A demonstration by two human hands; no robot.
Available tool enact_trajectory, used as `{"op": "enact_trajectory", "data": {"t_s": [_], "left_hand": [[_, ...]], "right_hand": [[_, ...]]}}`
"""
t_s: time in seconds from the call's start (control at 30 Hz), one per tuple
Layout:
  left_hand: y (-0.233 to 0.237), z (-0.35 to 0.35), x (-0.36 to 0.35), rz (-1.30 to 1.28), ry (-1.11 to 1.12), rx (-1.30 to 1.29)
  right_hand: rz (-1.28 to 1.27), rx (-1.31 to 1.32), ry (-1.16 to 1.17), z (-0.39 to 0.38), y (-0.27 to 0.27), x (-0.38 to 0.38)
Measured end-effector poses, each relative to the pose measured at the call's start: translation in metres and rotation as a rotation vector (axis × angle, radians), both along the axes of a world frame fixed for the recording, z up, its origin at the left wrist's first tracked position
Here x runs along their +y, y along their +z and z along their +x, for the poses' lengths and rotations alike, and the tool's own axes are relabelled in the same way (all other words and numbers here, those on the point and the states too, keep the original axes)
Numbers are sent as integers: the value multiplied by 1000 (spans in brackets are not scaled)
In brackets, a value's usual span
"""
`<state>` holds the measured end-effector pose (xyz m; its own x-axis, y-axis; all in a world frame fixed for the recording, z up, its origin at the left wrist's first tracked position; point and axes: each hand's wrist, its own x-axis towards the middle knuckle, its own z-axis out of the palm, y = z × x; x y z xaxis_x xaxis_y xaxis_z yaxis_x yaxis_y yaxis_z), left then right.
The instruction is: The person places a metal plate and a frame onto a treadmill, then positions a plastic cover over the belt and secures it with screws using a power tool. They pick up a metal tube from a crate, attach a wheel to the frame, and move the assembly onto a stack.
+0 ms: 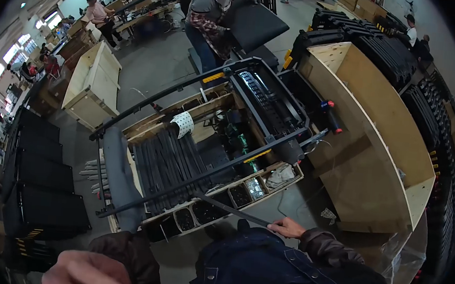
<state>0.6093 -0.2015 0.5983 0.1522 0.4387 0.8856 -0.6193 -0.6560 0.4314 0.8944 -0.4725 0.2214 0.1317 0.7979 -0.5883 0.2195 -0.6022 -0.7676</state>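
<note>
Blurred left grip (89, 271) is hovering, closure unclear. Right grip (287, 228) is pinching a long, flat, dark bar (235, 211) extending to its left.

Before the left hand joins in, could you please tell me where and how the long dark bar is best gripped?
Probably around the middle of the long dark bar, from the near left: it is slim and straight, the right hand has its near end, and its far end reaches over the wooden box.

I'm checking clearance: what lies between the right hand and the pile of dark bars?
In the head view, a held bar reaches from the right hand toward the pile, over floor and a row of small bins.
</note>
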Motion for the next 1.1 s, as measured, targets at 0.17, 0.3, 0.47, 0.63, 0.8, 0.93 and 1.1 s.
{"op": "enact_trajectory", "data": {"t_s": [0.17,0.3,0.47,0.63,0.8,0.93,1.1], "left_hand": [[-48,33,28,-64,336,228],[-150,-19,85,-667,387,671],[-252,-49,84,-1000,297,936],[-214,18,75,-869,112,859],[-168,66,102,-577,149,724],[-136,83,122,-353,343,606],[-134,74,152,-273,356,601]], "right_hand": [[-90,138,-32,22,40,-8],[-77,267,-141,40,91,-19],[160,359,-271,36,108,-16],[365,477,-324,26,135,11],[587,494,-349,12,173,40],[721,478,-282,7,193,48],[709,357,-233,5,225,56]]}}
